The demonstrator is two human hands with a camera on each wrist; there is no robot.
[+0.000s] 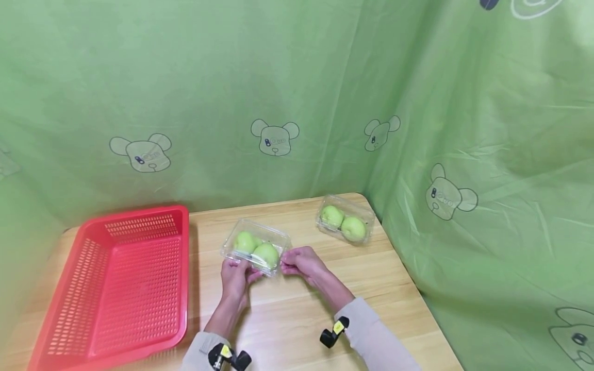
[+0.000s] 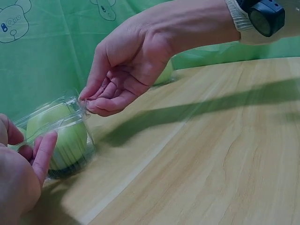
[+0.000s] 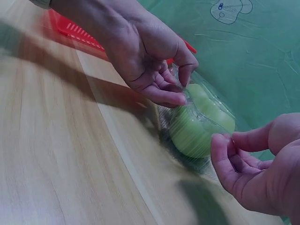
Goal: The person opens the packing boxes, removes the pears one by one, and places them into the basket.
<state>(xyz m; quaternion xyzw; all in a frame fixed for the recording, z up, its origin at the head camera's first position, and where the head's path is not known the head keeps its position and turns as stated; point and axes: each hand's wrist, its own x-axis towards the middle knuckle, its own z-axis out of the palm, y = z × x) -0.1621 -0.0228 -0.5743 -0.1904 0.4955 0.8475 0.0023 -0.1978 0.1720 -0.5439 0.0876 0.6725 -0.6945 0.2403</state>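
A clear plastic clamshell box with green apples inside sits on the wooden table in front of me. My left hand is at its near side, thumb and fingers pinching the rim. At the right corner my right hand pinches the edge between thumb and forefinger, the other fingers curled under, as the left wrist view shows. The lid's rim runs between both hands in the right wrist view. The box walls reach down to the tabletop.
On the left stands a red perforated plastic basket. A second clear box holding two green apples lies at the table's back right corner. Green curtains with bear prints hang behind and to the right of the wooden table.
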